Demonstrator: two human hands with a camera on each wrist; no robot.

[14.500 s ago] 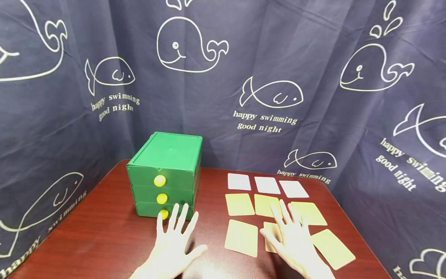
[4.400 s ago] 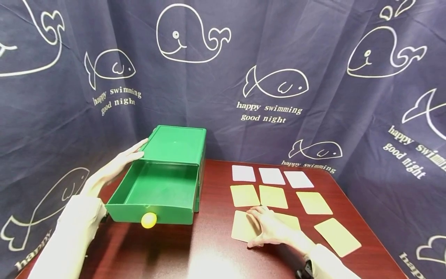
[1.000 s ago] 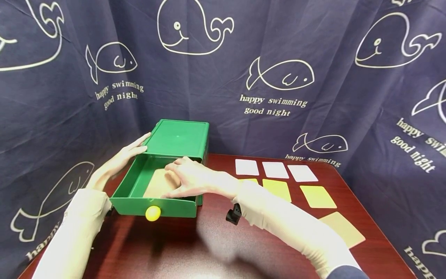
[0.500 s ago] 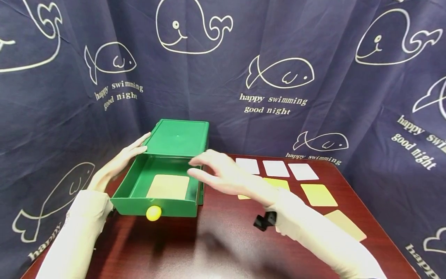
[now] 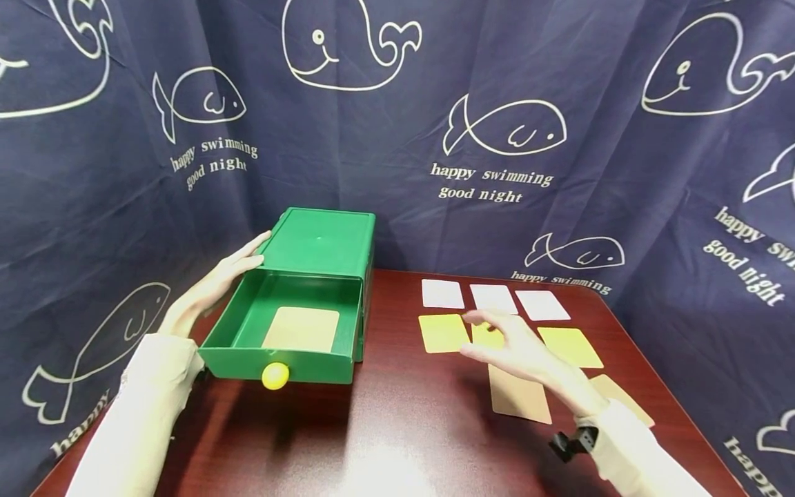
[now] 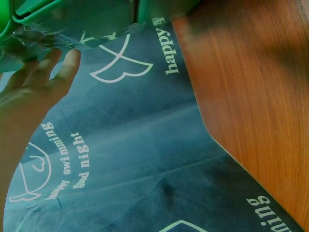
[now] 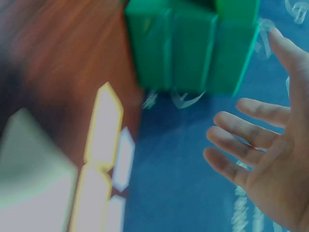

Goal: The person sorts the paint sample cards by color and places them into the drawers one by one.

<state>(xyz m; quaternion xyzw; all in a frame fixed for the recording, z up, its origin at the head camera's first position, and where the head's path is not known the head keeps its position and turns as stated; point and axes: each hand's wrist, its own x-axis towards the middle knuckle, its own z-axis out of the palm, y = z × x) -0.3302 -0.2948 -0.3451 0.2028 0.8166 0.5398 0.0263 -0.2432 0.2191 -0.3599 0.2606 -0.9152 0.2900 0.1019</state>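
Note:
A green drawer box [image 5: 326,241] stands with its top drawer [image 5: 245,310] pulled out by its yellow knob side. One tan card [image 5: 302,329] lies flat inside that drawer. My left hand [image 5: 211,283] rests against the box's left side with fingers extended, as the left wrist view also shows. Over the table at right hovers my right hand [image 5: 515,345], thumb and fingers apart, holding nothing. Beneath and in front of it is a tan card [image 5: 520,397]. A yellow card [image 5: 486,335] is partly hidden behind its fingers; another yellow card [image 5: 443,333] lies to its left.
Three white cards [image 5: 442,294] form the back row. A third yellow card [image 5: 571,347] lies right of the hand, and a tan card [image 5: 626,400] is partly covered by the right forearm. A dark blue curtain [image 5: 397,159] closes off the table's back and sides.
The top drawer was pulled out. My right hand carried a tan card from the table's front row into the drawer, released it, then moved back right over the cards. My left hand stays put lately.

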